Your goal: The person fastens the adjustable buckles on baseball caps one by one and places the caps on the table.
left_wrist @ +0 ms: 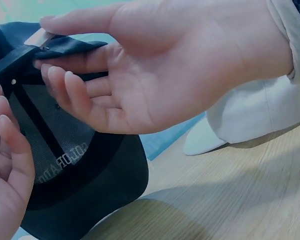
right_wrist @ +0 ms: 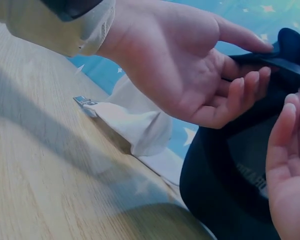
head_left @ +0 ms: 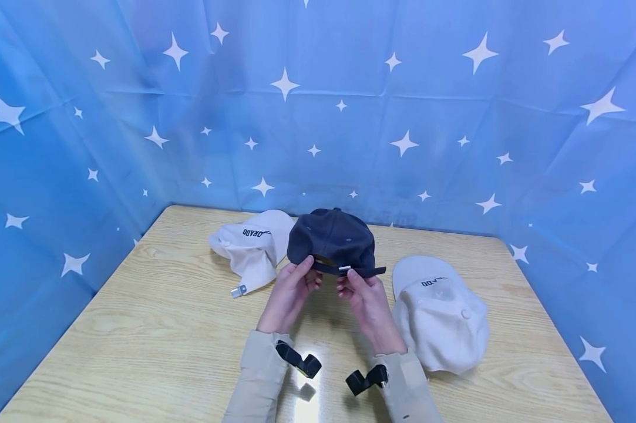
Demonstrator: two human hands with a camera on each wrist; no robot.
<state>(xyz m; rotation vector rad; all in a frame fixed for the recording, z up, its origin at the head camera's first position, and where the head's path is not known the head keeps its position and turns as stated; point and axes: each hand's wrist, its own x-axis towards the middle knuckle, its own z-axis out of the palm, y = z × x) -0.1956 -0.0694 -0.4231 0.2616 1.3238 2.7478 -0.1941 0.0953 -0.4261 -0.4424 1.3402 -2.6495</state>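
Note:
A dark baseball cap (head_left: 330,235) is held up above the table, its back turned to me. My left hand (head_left: 290,296) pinches the left part of its back strap (head_left: 325,268) between thumb and fingers. At the metal buckle (head_left: 345,269), my right hand (head_left: 367,302) pinches the strap, whose loose end (head_left: 377,271) sticks out to the right. In the left wrist view the right thumb lies on the buckle (left_wrist: 38,37). Below the hands, the cap's inside shows pale lettering (left_wrist: 65,162), and its brim (left_wrist: 117,175) points down and away.
A white cap (head_left: 251,247) lies at the left, its strap end with a metal buckle (head_left: 238,291) on the wooden table (head_left: 138,329). Another white cap (head_left: 441,317) lies right of my right hand. A blue star-patterned curtain (head_left: 339,129) surrounds the table's back and sides.

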